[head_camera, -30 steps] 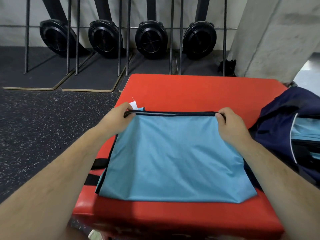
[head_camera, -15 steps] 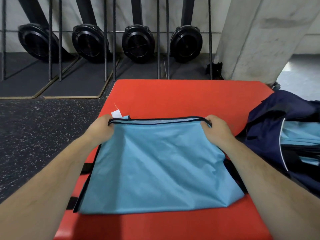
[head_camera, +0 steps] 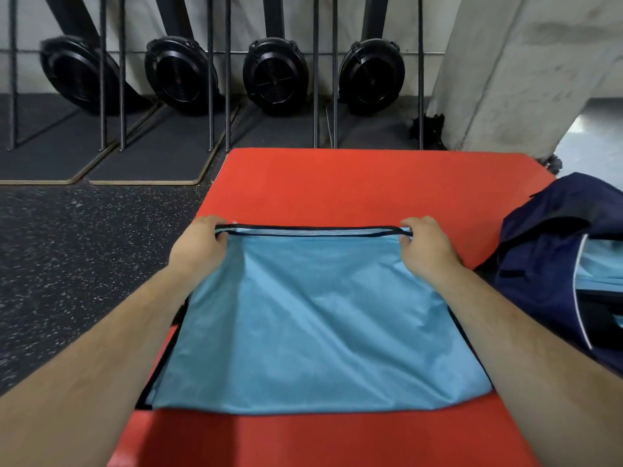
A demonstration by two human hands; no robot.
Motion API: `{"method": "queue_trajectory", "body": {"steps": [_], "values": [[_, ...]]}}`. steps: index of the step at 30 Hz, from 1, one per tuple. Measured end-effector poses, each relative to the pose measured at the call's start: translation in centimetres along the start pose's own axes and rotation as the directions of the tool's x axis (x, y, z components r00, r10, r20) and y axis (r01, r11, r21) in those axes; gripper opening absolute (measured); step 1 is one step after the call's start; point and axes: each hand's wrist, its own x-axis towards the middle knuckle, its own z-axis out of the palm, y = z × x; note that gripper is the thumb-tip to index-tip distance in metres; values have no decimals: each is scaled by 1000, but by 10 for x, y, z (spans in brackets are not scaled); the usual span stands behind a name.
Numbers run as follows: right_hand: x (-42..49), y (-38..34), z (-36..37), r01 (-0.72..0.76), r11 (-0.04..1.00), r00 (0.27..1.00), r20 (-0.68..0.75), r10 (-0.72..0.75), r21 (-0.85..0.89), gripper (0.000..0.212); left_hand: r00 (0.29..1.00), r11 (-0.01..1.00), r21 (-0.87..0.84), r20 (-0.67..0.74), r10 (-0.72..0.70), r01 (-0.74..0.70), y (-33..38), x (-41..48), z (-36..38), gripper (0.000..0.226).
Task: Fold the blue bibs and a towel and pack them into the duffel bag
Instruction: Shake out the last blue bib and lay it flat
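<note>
A light blue bib [head_camera: 313,318] with black trim lies folded on the red padded box [head_camera: 354,190]. My left hand [head_camera: 199,251] grips its far left corner and my right hand [head_camera: 428,247] grips its far right corner, both pinching the black-edged far hem, which is lifted slightly off the box. The navy duffel bag [head_camera: 546,251] sits open at the right edge of the box, with more light blue fabric [head_camera: 603,264] showing inside it. No towel is in view.
Black speckled rubber floor [head_camera: 74,264] lies to the left of the box. Several black fan-wheel machines [head_camera: 273,75] and upright metal bars stand along the back wall. A concrete pillar [head_camera: 526,62] rises at the back right.
Both hands have kept their hold on the bib's far hem and drawn it a little closer together and toward me. The white tag at the left corner is now hidden under my hand.
</note>
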Motion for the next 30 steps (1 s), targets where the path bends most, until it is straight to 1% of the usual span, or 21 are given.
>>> {"method": "queue_trajectory", "body": {"steps": [2, 4, 5, 7, 10, 13, 17, 21, 26, 28, 30], "values": [[-1, -3, -7, -24, 999, 1000, 2, 24, 49, 30, 1000, 1000, -15, 12, 13, -13, 4, -1, -7, 30], [-1, -8, -15, -53, 990, 999, -8, 54, 127, 19, 999, 999, -43, 8, 33, -33, 9, 0, -16, 28], [-2, -12, -20, -59, 983, 998, -18, 63, 176, 14, 999, 997, -63, -10, 44, -44, 12, 0, -23, 25], [-6, -20, -34, -53, 960, 997, -39, 67, 274, 11, 996, 992, -119, -82, 37, -46, 24, 0, -41, 26], [-15, -32, -65, 9, 937, 997, -81, 21, 350, 10, 985, 978, -199, -173, 23, -58, 43, -5, -74, 24], [-30, -41, -97, 114, 933, 986, -156, -64, 340, 6, 977, 962, -254, -211, 41, -95, 54, -17, -103, 22], [-55, -53, -139, 199, 906, 966, -229, -118, 373, 4, 972, 959, -260, -229, 55, -115, 65, -33, -148, 22], [-80, -69, -192, 206, 893, 966, -227, -121, 401, 5, 974, 934, -338, -221, 39, -115, 85, -54, -207, 19], [-112, -93, -272, 278, 875, 954, -217, -205, 397, 12, 959, 882, -420, -262, 109, -215, 107, -86, -276, 31], [-123, -102, -299, 270, 874, 956, -221, -193, 404, 15, 966, 854, -479, -242, 92, -201, 117, -95, -300, 30], [-132, -108, -321, 224, 880, 968, -199, -151, 419, 12, 979, 855, -495, -193, 65, -154, 127, -101, -320, 29]]}}
